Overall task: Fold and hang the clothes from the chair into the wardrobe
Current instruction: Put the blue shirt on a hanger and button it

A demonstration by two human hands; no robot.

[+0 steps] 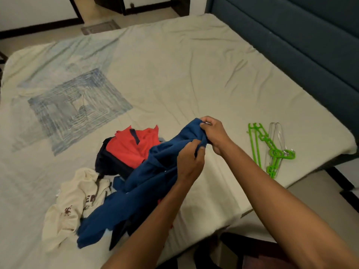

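A blue garment (pixel 139 189) is lifted at one end above the bed while the rest trails down onto the sheet. My left hand (pixel 189 162) grips its bunched fabric from below. My right hand (pixel 215 133) pinches the upper edge of the same garment just above and to the right. Behind it lies a red shirt with a dark collar (pixel 130 147) on top of a dark garment. A cream printed shirt (pixel 71 204) lies crumpled at the left. Green plastic hangers (pixel 272 150) and a clear one lie on the bed to the right.
The bed (pixel 194 74) has a pale sheet with a blue square pattern at the left. A dark teal headboard (pixel 303 41) runs along the right. Floor and dark furniture show below the bed's near edge and at the back.
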